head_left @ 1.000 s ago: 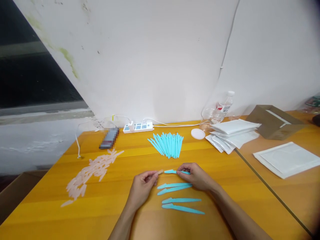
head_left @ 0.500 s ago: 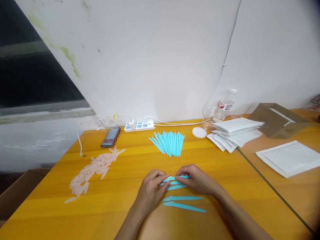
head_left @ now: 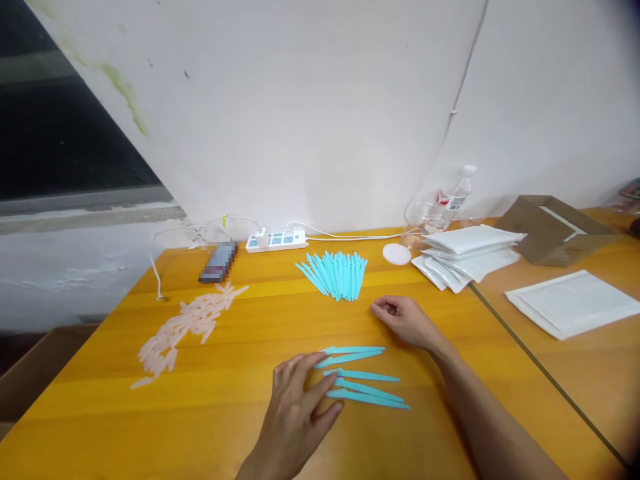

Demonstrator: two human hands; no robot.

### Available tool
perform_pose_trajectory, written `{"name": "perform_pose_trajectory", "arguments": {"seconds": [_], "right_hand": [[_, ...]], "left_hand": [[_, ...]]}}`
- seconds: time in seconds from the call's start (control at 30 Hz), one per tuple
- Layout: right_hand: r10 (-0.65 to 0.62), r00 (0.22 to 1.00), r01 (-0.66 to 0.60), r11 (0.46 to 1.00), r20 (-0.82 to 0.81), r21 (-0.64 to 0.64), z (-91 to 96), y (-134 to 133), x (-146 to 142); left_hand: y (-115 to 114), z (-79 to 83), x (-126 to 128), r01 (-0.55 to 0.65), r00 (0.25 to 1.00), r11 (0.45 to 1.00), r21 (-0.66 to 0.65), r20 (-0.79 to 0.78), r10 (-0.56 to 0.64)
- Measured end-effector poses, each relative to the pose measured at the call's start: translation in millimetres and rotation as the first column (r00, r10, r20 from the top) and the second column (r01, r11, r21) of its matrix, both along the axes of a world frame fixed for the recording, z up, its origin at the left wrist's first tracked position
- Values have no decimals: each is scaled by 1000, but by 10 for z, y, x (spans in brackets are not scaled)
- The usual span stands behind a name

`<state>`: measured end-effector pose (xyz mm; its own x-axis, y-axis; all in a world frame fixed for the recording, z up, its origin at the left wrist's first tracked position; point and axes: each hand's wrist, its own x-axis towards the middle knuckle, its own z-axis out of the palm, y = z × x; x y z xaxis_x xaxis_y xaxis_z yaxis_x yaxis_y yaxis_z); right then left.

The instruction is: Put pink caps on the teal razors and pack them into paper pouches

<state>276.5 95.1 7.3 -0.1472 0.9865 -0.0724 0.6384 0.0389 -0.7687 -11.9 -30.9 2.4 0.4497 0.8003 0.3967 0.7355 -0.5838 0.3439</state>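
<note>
Several thin turquoise eyebrow razors [head_left: 367, 375] with tapered handles lie side by side on the table in front of me. My left hand [head_left: 300, 397] is open over their left ends, its fingers spread and fingertips touching some of them. Farther forward and to the right, my right hand [head_left: 400, 319] rests near the table with its fingers curled closed. Nothing shows in it. Just beyond it to the left, a fanned pile of the same turquoise razors [head_left: 337, 275] lies on the table.
Left on the table [head_left: 240, 413] is a loose heap of pale pink strips [head_left: 185, 327], with a phone [head_left: 219, 261] behind. A power strip [head_left: 277, 241] lies by the wall. To the right are a round lid [head_left: 397, 254], a plastic bottle [head_left: 453, 200], white padded envelopes [head_left: 470, 241] and a cardboard box [head_left: 540, 230].
My right hand has let go of a razor and moved forward toward the pile. My left hand has opened from its pinch and spread over the left ends of the front razors.
</note>
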Motion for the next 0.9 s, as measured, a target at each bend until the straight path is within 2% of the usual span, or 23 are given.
{"name": "perform_pose_trajectory", "arguments": {"seconds": [0.1, 0.2, 0.3, 0.37, 0.53, 0.7, 0.77, 0.8, 0.87, 0.9], "right_hand": [[-121, 983, 115, 992, 140, 52, -16, 123, -66], [-238, 941, 223, 971, 240, 88, -10, 337, -173], [-317, 910, 302, 948, 267, 97, -10, 576, -296], [-334, 905, 324, 943, 266, 80, -20, 700, -361], [-304, 939, 315, 948, 161, -50, -104, 856, -384], [-301, 950, 281, 939, -78, -200, -170, 875, -287], [-296, 935, 253, 943, -196, -216, -136, 814, -225], [-285, 925, 233, 948, -253, -219, -106, 762, -186], [-246, 905, 174, 959, -347, -224, -38, 625, -94], [-219, 899, 137, 963, -380, -231, -7, 546, -46]], "left_hand": [[22, 23, 43, -5, 1000, 1000, 20, 2, 5], [88, 33, 187, 98, 991, 994, -44, -83, -101], [192, -27, 354, 197, 960, 972, -129, -177, -218], [261, -94, 411, 204, 952, 966, -158, -197, -233], [345, -169, 381, 156, 958, 967, -202, -209, -199], [374, -16, 260, 168, 967, 962, -215, -152, -203], [441, 33, 36, 94, 988, 981, -172, -101, -113], [497, 43, -135, 17, 996, 989, -145, -85, -29], [650, 36, -562, -231, 973, 971, -63, -45, 228], [742, 23, -791, -357, 934, 934, -7, -34, 357]]}}
